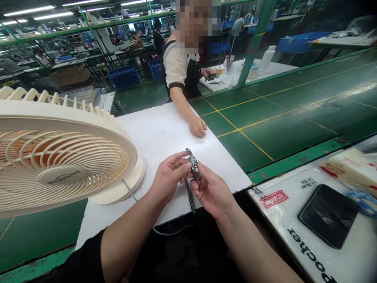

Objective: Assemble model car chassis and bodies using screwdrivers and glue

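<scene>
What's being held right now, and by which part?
A metal part: the left hand grips its left side, the right hand its lower right.

Black left sleeve [81,260], short; both forearms [128,231] bare.

Surroundings of my worktop.
To my left, a cream fan [62,175] stands on the white table [156,125]; opposite me, a co-worker [182,72] extends one arm over it. To my right, a dark, flat device [328,216] lies on a printed package [290,214]. Beyond: blue crates [123,77].
</scene>
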A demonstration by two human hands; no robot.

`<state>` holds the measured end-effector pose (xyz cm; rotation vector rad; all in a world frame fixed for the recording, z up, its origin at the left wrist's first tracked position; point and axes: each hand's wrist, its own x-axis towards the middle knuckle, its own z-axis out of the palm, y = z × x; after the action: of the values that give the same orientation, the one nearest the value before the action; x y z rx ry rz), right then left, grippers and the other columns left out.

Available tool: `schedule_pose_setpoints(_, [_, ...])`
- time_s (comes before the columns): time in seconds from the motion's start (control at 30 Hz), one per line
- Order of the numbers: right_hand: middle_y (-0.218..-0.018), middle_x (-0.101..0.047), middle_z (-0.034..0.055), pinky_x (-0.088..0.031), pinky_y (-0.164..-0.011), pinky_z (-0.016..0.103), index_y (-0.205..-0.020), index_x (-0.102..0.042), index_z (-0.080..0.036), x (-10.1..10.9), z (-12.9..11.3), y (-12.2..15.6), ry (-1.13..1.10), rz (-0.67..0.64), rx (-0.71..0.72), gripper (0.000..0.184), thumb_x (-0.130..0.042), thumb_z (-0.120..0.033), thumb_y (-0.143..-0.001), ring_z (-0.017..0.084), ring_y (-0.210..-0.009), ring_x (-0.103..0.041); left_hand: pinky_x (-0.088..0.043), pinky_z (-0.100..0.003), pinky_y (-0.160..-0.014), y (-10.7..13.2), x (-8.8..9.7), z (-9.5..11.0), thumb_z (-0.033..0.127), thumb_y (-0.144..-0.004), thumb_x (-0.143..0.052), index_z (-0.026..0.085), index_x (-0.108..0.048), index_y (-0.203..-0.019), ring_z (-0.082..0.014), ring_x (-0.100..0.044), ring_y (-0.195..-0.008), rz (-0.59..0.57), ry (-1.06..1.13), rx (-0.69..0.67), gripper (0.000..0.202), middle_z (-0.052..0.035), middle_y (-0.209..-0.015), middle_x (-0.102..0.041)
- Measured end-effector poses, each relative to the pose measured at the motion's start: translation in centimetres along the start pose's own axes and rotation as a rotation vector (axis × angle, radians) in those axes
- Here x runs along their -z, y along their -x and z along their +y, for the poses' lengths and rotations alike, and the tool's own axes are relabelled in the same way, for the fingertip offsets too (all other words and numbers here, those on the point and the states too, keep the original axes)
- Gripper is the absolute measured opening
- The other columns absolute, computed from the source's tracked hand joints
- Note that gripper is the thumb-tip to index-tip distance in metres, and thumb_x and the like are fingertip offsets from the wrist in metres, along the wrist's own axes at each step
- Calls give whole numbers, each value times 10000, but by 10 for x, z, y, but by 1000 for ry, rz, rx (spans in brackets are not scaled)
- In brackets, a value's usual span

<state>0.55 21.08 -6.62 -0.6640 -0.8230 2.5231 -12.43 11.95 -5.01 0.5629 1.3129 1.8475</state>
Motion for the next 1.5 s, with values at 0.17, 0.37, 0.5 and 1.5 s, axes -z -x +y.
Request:
schedule_pose_setpoints(0.17, [-795, -743, -3, -511, -517, 227, -1157, -785, -197, -6, 3, 4, 40, 63, 80, 618, -1088, -582, -780, 116, -596, -620, -429, -247, -583, -1, -1, 3, 340, -858, -1008, 180, -870, -1223, -106, -570, -566, 48, 55, 59, 422, 11, -716, -725])
schedule_pose_setpoints(0.37, [-808, -781, 10, -510, -528, 244, -1211, -768, -210, -7, 4, 5, 100, 90, 82, 680, -1102, -581, -749, 129, -594, -628, -435, -236, -549, -3, 0, 5, 323, -842, -991, 168, -848, -1120, -102, -573, -534, 107, 85, 117, 349, -9, -719, -747])
schedule_pose_setpoints(0.5, [-804, -780, 5, -514, -520, 235, -1193, -774, -201, -7, 7, 2, 80, 100, 59, 685, -1120, -566, -728, 120, -589, -625, -436, -228, -527, -4, 0, 6, 292, -825, -989, 161, -828, -1095, -98, -568, -528, 131, 111, 153, 341, -24, -742, -766])
schedule_pose_setpoints(1.5, [-771, -792, -23, -639, -542, 196, -1131, -760, -184, -28, 24, 8, -49, 235, 48, 915, -1218, -599, -456, 105, -579, -710, -466, -219, -449, -16, 3, 19, 159, -897, -783, 173, -754, -1048, -110, -521, -484, 73, 267, 529, 154, 23, -706, -677])
